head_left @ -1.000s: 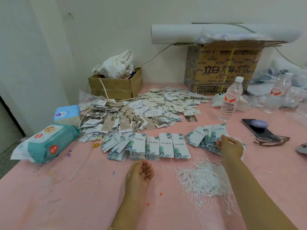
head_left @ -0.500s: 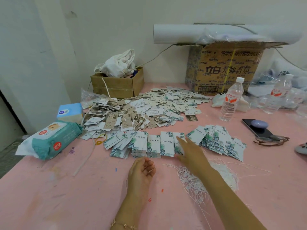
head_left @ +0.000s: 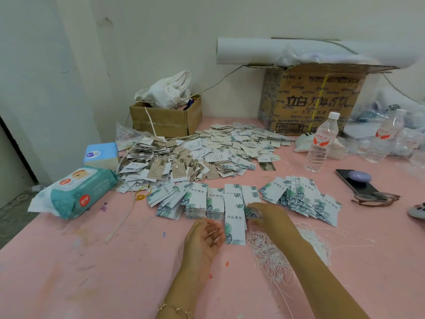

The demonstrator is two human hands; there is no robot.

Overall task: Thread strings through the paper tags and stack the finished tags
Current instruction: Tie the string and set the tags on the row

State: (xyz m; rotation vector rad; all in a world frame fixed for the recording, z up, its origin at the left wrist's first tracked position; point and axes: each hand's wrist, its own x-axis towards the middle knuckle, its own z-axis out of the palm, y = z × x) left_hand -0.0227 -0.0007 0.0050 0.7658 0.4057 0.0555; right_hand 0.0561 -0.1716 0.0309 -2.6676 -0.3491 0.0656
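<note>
Your left hand (head_left: 203, 238) lies palm up on the worktop (head_left: 92, 272), fingers loosely curled. One long tag (head_left: 234, 224) lies just beside its fingertips. Your right hand (head_left: 266, 215) reaches the tag row (head_left: 195, 201) beyond, fingertips on a stack (pinching or only touching: cannot tell). The loose strings (head_left: 262, 252) lie under your right forearm.

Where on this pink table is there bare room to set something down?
The largest bare patch of the table lies front left, between the wet wipes pack and the left hand. A smaller one lies front right, between the string bundle and the glasses. The middle and back are crowded with tag stacks, the tag heap and boxes.
</note>
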